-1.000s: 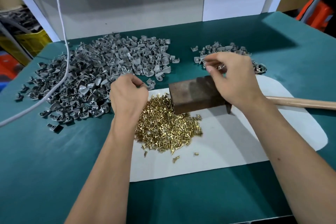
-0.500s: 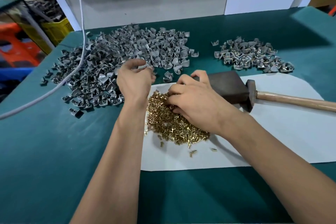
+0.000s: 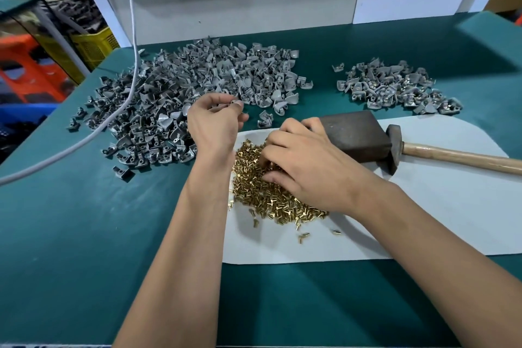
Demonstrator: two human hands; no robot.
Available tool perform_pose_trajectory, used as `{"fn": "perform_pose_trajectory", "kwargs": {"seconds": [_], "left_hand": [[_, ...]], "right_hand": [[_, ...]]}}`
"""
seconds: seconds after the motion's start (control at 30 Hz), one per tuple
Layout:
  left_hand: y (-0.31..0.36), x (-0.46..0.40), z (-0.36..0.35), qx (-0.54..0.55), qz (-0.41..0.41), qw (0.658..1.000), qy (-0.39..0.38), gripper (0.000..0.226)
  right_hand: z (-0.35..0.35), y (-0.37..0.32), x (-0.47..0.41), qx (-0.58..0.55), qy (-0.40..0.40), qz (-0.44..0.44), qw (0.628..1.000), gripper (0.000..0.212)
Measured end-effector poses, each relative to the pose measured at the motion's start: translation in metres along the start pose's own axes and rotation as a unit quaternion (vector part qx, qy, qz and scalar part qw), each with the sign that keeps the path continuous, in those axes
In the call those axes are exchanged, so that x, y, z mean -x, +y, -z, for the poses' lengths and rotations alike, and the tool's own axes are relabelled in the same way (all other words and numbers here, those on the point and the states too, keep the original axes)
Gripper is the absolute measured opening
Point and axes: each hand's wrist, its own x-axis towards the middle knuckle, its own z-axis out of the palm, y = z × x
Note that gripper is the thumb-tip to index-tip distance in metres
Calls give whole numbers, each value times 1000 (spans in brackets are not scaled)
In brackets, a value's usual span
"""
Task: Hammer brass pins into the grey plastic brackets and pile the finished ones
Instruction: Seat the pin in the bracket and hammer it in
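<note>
left hand (image 3: 213, 121) pinches grey plastic bracket (image 3: 226, 105) | right hand (image 3: 306, 169) curls into brass pin heap (image 3: 268, 192), left of dark metal block (image 3: 354, 134)

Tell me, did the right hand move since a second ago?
Yes. The right hand came from the small pile of finished grey brackets, past the dark metal block, down onto the brass pins.

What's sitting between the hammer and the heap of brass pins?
In the head view, a dark metal block, with the right hand reaching across the pins beside it; hammer.
</note>
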Motion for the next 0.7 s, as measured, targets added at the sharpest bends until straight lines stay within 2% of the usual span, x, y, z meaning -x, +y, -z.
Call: {"fn": "perform_pose_trajectory", "kwargs": {"seconds": [0.2,0.37,0.43,0.53,0.7], "left_hand": [[0,-1,2,6,10,1000,2,13],[3,0,3,7,17,1000,-1,11],[4,1,3,4,17,1000,-4,12],[5,5,1,-4,13,1000,-12,12],[4,8,1,-17,5,1000,-17,12]], "right_hand": [[13,-9,17,-10,0,57,998,50],[30,8,41,-110,-12,38,993,31],[37,17,50,-138,-75,-9,988,36],[43,20,58,-119,-178,-72,974,44],[43,9,57,-220,-284,-125,925,16]]}}
